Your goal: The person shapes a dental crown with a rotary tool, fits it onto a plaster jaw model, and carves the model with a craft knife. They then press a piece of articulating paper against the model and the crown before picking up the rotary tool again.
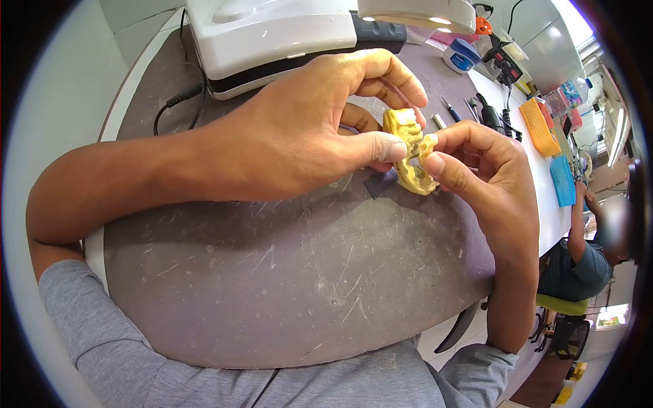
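One yellow cast [408, 171]. Two hands holding cast: left hand [309, 126], right hand [491, 170]. Beyond cast: one white machine [272, 44], one blue-white jar [462, 57]. Right of cast: two baskets, orange basket [540, 128], blue basket [562, 181]; one co-worker [578, 272] farther right.

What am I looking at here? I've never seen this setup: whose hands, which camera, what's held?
No machine arm here: these are a person's bare left hand and right hand. The single picture comes from a camera on that person's head, looking forward and down; the edges look bent. Both hands hold what looks like a yellow dental cast above a scratched grey-brown tabletop. A white machine stands at the back, with a blue-lidded jar to its right. Farther right are an orange basket and a blue basket.
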Available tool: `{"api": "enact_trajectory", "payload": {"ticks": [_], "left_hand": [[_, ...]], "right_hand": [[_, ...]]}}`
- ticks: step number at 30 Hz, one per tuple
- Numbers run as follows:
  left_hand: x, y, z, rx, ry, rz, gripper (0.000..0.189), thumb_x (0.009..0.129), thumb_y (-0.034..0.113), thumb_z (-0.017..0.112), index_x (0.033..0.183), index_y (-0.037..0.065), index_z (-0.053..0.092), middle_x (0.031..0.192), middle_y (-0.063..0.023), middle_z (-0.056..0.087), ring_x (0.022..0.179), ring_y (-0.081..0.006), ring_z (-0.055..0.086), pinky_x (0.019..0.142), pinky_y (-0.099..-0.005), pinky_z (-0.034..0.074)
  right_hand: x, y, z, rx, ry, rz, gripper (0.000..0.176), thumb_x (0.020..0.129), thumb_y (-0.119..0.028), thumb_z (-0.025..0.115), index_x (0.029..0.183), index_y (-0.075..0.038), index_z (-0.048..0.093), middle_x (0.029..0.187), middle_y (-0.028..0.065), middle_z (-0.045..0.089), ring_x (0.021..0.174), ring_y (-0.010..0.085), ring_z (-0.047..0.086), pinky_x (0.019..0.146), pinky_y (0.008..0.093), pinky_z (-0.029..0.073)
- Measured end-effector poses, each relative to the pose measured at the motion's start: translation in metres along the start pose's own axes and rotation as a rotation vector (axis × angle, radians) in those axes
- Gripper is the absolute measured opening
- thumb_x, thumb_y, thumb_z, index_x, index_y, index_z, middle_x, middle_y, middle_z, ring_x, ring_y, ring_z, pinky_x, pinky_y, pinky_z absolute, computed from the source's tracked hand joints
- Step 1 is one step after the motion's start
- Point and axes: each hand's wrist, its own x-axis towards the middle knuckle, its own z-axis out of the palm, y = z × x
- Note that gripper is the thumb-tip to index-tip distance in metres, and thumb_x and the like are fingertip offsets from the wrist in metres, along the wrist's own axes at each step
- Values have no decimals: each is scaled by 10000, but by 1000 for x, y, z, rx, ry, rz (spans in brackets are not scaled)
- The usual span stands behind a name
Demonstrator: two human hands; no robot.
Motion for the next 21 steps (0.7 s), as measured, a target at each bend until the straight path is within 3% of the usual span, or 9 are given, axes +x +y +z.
{"api": "enact_trajectory", "payload": {"ticks": [21], "left_hand": [[0,0,0,30,-8,5,392,936,53,638,1284,-13,469,1228,-101,518,1125,-168,594,946,-313,555]], "right_hand": [[-1,3,3,-21,-20,-51,207,881,-127,756,1004,20,676,923,55,704,843,84,652,781,227,519]]}}
